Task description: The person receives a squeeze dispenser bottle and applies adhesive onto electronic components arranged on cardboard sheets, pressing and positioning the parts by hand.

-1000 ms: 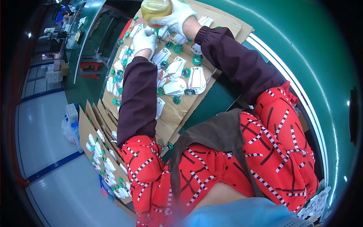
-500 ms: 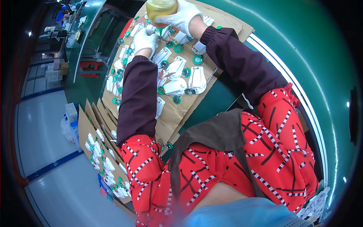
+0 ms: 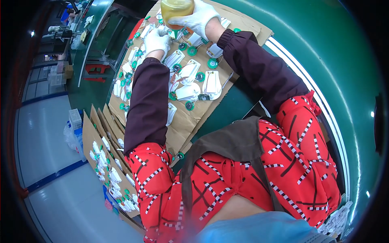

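My right hand (image 3: 198, 18), in a white glove, is wrapped round a yellowish translucent bottle (image 3: 176, 11) with its green tip downward. Just left of the bottle, my left hand (image 3: 157, 42), also gloved, has its fingers pressed together among the parts; what they hold is too small to name. Under both hands lies a cardboard sheet (image 3: 186, 128) bearing several white plastic housings (image 3: 212, 83) with wires and round green pieces (image 3: 212, 63). The bottle's tip is close to my left fingertips; whether it touches a part cannot be made out.
More cardboard sheets (image 3: 94, 133) with white and green parts stand at the lower left. A red stool (image 3: 95, 73) and a white basket (image 3: 75, 118) are further left. A green table surface (image 3: 324, 48) curves along the right, with a white edge strip.
My right hand and the bottle have moved a little to the right. My left hand has shifted slightly and stays closed among the parts.
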`<action>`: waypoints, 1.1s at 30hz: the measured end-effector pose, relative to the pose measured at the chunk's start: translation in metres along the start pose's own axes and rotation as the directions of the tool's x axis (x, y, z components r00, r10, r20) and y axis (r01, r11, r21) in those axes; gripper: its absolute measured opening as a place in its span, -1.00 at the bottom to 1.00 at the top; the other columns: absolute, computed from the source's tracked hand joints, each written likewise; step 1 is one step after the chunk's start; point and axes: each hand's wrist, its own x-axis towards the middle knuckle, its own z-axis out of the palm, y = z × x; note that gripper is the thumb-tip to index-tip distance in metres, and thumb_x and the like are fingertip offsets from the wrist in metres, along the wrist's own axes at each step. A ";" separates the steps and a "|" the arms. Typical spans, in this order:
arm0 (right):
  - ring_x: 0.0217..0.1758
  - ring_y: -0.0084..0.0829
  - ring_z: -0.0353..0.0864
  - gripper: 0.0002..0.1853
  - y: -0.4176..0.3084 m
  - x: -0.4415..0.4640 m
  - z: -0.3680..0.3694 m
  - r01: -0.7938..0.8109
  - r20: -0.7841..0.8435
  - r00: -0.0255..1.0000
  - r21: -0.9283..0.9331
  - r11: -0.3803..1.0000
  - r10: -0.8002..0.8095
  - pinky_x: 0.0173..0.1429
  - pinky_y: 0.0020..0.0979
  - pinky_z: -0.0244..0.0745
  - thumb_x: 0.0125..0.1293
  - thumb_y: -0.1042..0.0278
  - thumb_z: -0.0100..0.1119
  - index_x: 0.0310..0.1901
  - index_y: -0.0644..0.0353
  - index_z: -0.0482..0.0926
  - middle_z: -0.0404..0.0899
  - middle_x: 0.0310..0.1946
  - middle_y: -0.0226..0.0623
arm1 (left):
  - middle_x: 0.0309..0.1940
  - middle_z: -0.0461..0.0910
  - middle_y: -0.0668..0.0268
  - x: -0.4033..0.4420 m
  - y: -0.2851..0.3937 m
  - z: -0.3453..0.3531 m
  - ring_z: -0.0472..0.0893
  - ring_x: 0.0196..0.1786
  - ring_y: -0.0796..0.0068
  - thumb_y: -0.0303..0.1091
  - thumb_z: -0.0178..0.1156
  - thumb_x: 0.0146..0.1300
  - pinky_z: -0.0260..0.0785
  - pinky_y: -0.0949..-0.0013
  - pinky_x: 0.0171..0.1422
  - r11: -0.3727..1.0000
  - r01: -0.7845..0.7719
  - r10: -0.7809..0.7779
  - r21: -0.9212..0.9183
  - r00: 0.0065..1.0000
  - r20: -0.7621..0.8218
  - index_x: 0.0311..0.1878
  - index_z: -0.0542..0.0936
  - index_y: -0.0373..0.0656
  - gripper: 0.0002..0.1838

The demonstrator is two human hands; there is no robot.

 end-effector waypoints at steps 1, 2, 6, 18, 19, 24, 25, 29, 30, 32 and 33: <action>0.11 -0.38 0.54 -0.14 0.006 0.001 0.002 0.000 0.000 1.000 0.000 1.000 0.000 0.23 -0.38 0.40 -0.16 0.27 0.54 0.24 0.25 0.32 0.55 0.04 -0.18 | -0.51 0.61 0.33 -0.001 0.003 -0.001 0.56 -0.53 0.59 -0.52 0.25 0.08 0.45 0.48 -0.47 1.000 0.000 0.000 0.000 1.000 0.000 -0.29 0.63 -0.28 -0.89; 0.10 -0.39 0.54 -0.15 0.012 0.003 0.005 0.044 -0.009 0.999 0.072 0.996 -0.043 0.22 -0.38 0.40 -0.15 0.27 0.54 0.22 0.24 0.33 0.55 0.03 -0.18 | -0.51 0.61 0.32 -0.005 0.009 -0.003 0.56 -0.53 0.58 -0.53 0.25 0.08 0.45 0.47 -0.48 1.000 0.000 0.000 -0.005 1.000 0.009 -0.29 0.63 -0.28 -0.89; 0.08 -0.40 0.55 -0.20 0.009 -0.002 0.002 -0.001 -0.035 0.999 0.237 0.972 0.009 0.18 -0.38 0.43 -0.14 0.23 0.53 0.19 0.23 0.37 0.56 0.01 -0.17 | -0.53 0.58 0.30 -0.014 0.021 -0.005 0.58 -0.56 0.52 -0.55 0.23 0.06 0.45 0.46 -0.53 0.997 -0.053 0.054 0.055 0.998 -0.021 -0.28 0.64 -0.28 -0.87; -0.23 -0.50 0.61 -0.57 -0.028 -0.042 -0.096 0.087 -0.306 0.952 0.259 0.962 -0.004 -0.23 -0.49 0.52 0.22 0.20 0.29 0.06 0.21 0.48 0.60 -0.16 -0.34 | -0.36 0.55 0.25 -0.016 0.023 -0.007 0.60 -0.51 0.45 -0.54 0.23 0.04 0.44 0.37 -0.41 0.887 -0.262 0.311 0.380 0.948 -0.073 -0.32 0.64 -0.26 -0.90; -0.23 -0.48 0.62 -0.59 -0.027 -0.048 -0.101 0.119 -0.327 0.945 0.342 0.932 -0.001 -0.24 -0.50 0.52 0.24 0.19 0.27 0.05 0.20 0.48 0.60 -0.17 -0.34 | -0.36 0.55 0.25 -0.016 0.024 -0.008 0.60 -0.51 0.45 -0.54 0.23 0.04 0.44 0.37 -0.41 0.886 -0.261 0.311 0.382 0.947 -0.074 -0.32 0.64 -0.26 -0.90; 0.04 -0.33 0.59 -0.60 -0.009 -0.080 -0.155 0.162 -0.348 0.936 0.546 0.822 0.047 0.01 -0.32 0.56 0.39 0.22 0.08 0.18 0.22 0.40 0.55 0.04 -0.20 | -0.28 0.64 0.15 -0.012 0.018 -0.011 0.66 -0.33 0.36 -0.40 0.26 0.08 0.47 0.38 -0.13 0.934 -0.252 0.276 0.255 0.959 -0.065 -0.25 0.67 -0.20 -0.84; 0.07 -0.28 0.58 -0.57 -0.004 -0.086 -0.169 0.148 -0.369 0.926 0.542 0.827 0.076 0.00 -0.29 0.56 0.42 0.16 0.00 0.20 0.22 0.37 0.53 0.08 -0.17 | -0.28 0.64 0.15 -0.010 0.019 -0.014 0.66 -0.33 0.36 -0.40 0.26 0.08 0.47 0.38 -0.13 0.934 -0.253 0.279 0.254 0.958 -0.071 -0.25 0.67 -0.20 -0.84; 0.14 -0.23 0.53 -0.54 -0.011 -0.104 -0.190 0.149 -0.430 0.895 0.539 0.829 0.119 0.00 -0.22 0.56 0.43 0.11 -0.03 0.24 0.17 0.33 0.48 0.16 -0.15 | -0.20 0.67 0.15 0.008 0.027 -0.025 0.66 -0.16 0.27 -0.27 0.26 0.09 0.46 0.33 0.00 0.928 -0.104 0.125 0.358 0.992 -0.036 -0.16 0.70 -0.08 -0.76; 0.14 -0.23 0.53 -0.55 -0.009 -0.107 -0.196 0.156 -0.440 0.889 0.547 0.823 0.124 0.00 -0.22 0.56 0.43 0.11 -0.02 0.24 0.16 0.33 0.48 0.16 -0.16 | -0.17 0.67 0.16 0.012 0.034 -0.029 0.65 -0.10 0.20 -0.24 0.26 0.07 0.45 0.28 0.07 0.920 -0.065 0.071 0.387 0.997 -0.002 -0.17 0.72 -0.03 -0.75; 0.15 -0.24 0.53 -0.54 -0.006 -0.112 -0.204 0.160 -0.433 0.893 0.554 0.817 0.119 -0.01 -0.22 0.57 0.42 0.11 -0.01 0.25 0.16 0.33 0.48 0.16 -0.17 | -0.11 0.65 0.16 0.023 0.043 -0.033 0.64 -0.05 0.19 -0.21 0.26 0.08 0.44 0.28 0.10 0.895 -0.044 0.056 0.445 0.998 -0.014 -0.14 0.71 0.00 -0.73; 0.15 -0.24 0.52 -0.54 -0.003 -0.115 -0.207 0.155 -0.426 0.896 0.564 0.811 0.124 -0.01 -0.22 0.57 0.42 0.11 0.00 0.25 0.15 0.33 0.47 0.16 -0.18 | -0.10 0.65 0.16 0.031 0.046 -0.034 0.63 -0.03 0.18 -0.21 0.26 0.08 0.43 0.27 0.11 0.883 -0.010 0.023 0.469 1.000 -0.021 -0.13 0.71 0.00 -0.72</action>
